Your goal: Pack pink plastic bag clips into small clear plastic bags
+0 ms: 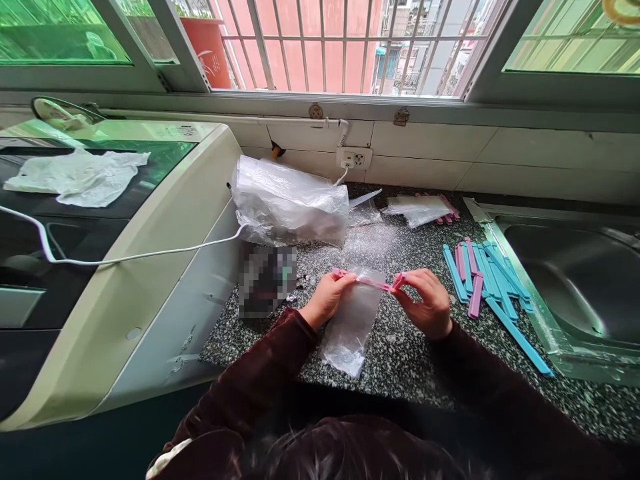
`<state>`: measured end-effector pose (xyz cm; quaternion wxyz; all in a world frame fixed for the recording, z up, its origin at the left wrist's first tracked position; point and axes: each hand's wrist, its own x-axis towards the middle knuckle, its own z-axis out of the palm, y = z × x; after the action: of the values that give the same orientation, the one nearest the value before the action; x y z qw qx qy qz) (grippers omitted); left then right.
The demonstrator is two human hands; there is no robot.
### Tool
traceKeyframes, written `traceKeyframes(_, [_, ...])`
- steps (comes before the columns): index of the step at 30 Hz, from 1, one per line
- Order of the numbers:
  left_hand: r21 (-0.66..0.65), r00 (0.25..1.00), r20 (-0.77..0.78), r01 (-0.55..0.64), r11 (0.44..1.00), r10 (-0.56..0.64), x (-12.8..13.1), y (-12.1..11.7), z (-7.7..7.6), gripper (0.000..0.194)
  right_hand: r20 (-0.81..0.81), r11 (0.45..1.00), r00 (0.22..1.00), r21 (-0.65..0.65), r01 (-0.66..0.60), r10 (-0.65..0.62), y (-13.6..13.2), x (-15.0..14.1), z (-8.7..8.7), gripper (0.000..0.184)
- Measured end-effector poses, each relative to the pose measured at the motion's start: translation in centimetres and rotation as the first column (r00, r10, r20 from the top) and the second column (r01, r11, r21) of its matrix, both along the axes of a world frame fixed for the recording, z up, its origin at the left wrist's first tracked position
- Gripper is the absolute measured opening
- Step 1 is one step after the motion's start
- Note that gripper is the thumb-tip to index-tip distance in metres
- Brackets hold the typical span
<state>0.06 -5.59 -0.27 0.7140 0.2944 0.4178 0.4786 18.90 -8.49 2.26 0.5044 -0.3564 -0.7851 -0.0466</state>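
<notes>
While the left hand [327, 297] grasps the left end of a pink clip [373, 283] and the bag's upper edge, the right hand [425, 300] pinches the clip's right end between thumb and fingers. Between the hands is the clear bag [350, 327] — its top edge at the clip, its body slanting toward seven o'clock over the speckled countertop [400, 360].

Taking the bag as the dial's centre, loose blue and pink clips [493, 277] lie at about two o'clock, just beyond the right hand, with the metal sink [565, 280] farther out. At one o'clock rest flat clear bags [417, 208] with pink clips partly under them. The crumpled plastic sheeting [293, 203] sits near eleven — a dark object [267, 280], pixelated beyond recognition, is at ten. The wall socket [355, 159] is at twelve; a pale appliance [165, 267] bearing a white cloth [80, 177] stands toward ten.
</notes>
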Motion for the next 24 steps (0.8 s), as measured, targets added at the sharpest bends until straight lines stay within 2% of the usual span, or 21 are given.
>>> traceKeyframes(4, [0.049, 0.996, -0.088, 0.039, 0.998, -0.034, -0.06, 0.02, -0.35, 0.034, 0.041, 1.000, 0.999, 0.011, -0.013, 0.012, 0.05, -0.28, -0.08, 0.032])
traceKeyframes(9, [0.106, 0.980, -0.179, 0.106, 0.989, -0.086, -0.15, -0.05, -0.43, 0.035, 0.075, 1.000, 0.997, -0.006, -0.015, 0.015, 0.09, -0.37, -0.60, 0.029])
traceKeyframes(17, [0.129, 0.978, -0.194, 0.104, 0.986, -0.077, -0.17, -0.04, -0.68, 0.035, 0.125, 0.998, 0.992, -0.053, 0.016, -0.010, 0.17, -0.45, -0.83, 0.017])
traceKeyframes(24, [0.169, 0.970, -0.210, 0.156, 0.973, -0.119, -0.31, -0.07, -0.80, 0.037, 0.152, 0.997, 0.988, -0.079, 0.013, -0.001, 0.25, -0.73, -0.74, 0.014])
